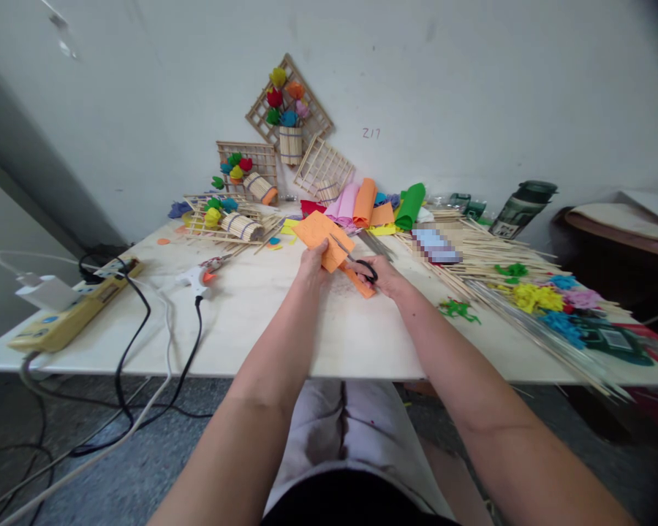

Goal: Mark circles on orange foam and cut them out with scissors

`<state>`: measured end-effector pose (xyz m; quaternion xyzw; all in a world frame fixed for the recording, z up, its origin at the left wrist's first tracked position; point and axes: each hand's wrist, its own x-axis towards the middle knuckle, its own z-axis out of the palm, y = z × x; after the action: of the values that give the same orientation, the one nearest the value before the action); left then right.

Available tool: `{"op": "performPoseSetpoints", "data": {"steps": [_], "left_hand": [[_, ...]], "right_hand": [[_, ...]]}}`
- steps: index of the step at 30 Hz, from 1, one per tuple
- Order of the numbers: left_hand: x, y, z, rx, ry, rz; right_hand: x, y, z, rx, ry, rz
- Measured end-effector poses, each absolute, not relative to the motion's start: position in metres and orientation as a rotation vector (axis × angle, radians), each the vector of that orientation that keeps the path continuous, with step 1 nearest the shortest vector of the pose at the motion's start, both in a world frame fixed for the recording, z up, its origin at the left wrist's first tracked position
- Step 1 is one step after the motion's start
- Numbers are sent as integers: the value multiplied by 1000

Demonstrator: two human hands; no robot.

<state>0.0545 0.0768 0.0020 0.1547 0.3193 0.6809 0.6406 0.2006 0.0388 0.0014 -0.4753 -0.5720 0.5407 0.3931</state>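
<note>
Orange sheet clamped in one hand, scissors in the other

We have the sheet raised over the table, between our hands, and it is our landmark. Our left hand is clamped on its near left edge; we judge that this pinch keeps the thin material from flapping under the blades. Our right hand, at the sheet's right, is closed around the scissors' black handles, with the blades angled away and leftward across the sheet. We cannot tell whether the blades are apart or together. An orange strip shows on the near side of the sheet; whether it is attached, we cannot tell.

Beyond the sheet, a pink roll, an orange roll and a green roll lie near one another, probably for easy reach. Left of the sheet rests a glue gun, presumably kept clear of our forearms; farther left is the power strip. Right of the sheet, thin sticks lie mostly lengthwise together, likely to prevent tangling. Beyond and left of the sheet, a stick vase on a lattice is up against the wall, perhaps to leave working room.
</note>
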Motion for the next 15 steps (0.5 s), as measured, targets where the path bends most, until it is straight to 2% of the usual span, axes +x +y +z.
{"op": "performPoseSetpoints", "data": {"steps": [15], "left_hand": [[57, 74, -1, 496, 707, 1463]], "right_hand": [[203, 40, 0, -1171, -1399, 1412]]}}
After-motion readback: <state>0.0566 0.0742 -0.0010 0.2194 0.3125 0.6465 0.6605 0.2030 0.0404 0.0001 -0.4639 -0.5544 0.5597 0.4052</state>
